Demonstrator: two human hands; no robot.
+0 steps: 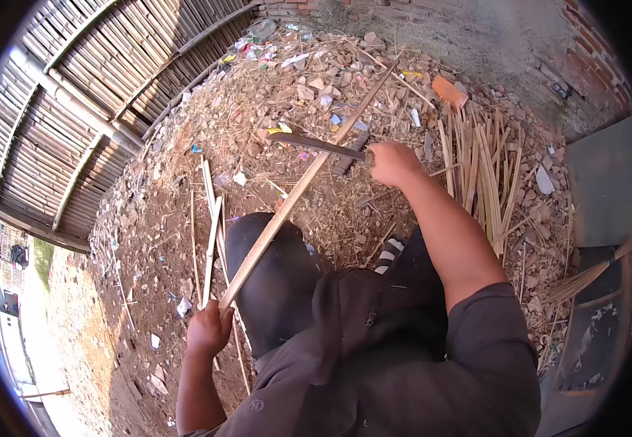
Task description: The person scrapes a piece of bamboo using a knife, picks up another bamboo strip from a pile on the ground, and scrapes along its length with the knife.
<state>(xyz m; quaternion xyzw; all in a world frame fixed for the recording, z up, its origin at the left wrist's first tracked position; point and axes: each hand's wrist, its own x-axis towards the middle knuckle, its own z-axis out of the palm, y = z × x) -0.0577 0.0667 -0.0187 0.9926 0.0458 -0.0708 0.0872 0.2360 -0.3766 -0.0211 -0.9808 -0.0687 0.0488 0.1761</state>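
Observation:
My left hand (210, 329) is closed round the near end of a long split bamboo strip (279, 218). The strip slants up and away across my left knee, its far end over the littered ground. In my right hand (395, 164) is the handle of a machete (305, 141) with a dark, slightly curved blade pointing left. That blade crosses the strip about midway along; whether it touches or only overlaps in view I cannot tell. Beneath the crossing lies a dark block (352, 153) on the ground, partly hidden by the blade.
Several thin bamboo pieces (212, 244) lie left of my knee. A pile of split strips (485, 164) lies to the right, near an orange brick piece (449, 92). A bamboo fence (76, 109) stands left, a brick wall (461, 44) behind. Rubble and litter cover the ground.

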